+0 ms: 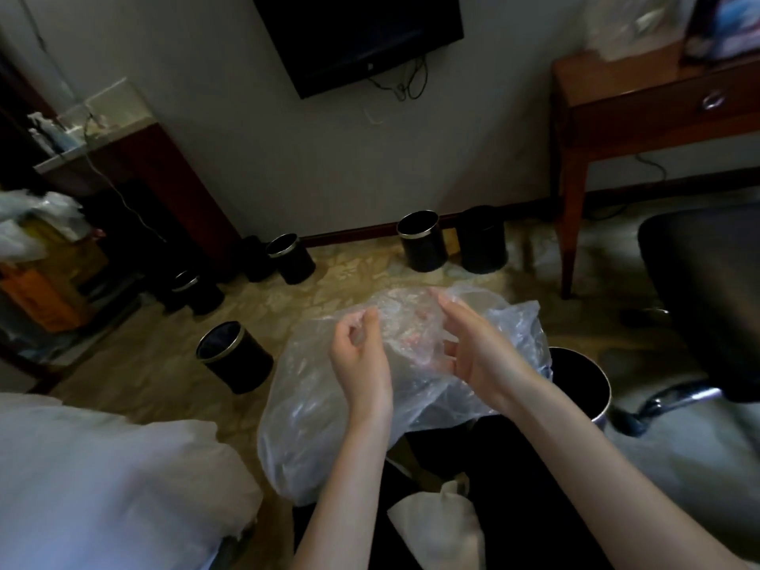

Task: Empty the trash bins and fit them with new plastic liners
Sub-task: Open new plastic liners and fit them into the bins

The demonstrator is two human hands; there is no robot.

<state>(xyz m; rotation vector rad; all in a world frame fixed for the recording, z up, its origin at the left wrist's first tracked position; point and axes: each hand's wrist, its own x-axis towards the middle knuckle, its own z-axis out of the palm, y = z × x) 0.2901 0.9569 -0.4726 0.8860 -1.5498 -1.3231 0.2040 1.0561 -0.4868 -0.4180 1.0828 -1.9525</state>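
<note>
The left hand (358,351) has its fingers curled in, pinching a fold of a clear, crinkled plastic liner (316,409); the right hand (473,343) grips the same film from the other side, thumb on top and fingers tucked beneath it. The liner is held up between both hands above the person's lap, its loose body hanging down to the left; its right edge drapes over the rim of a black round trash bin with a silver rim (588,384), which stands on the floor just beside the person's right forearm. Further out, a second black silver-rimmed bin (235,357) stands on the patterned beige carpet (349,273); more black bins (422,241) line the base of the wall. A black office chair (707,298) stands at right beside a brown wooden desk (641,100); white bedding (103,479) lies at lower left.
</note>
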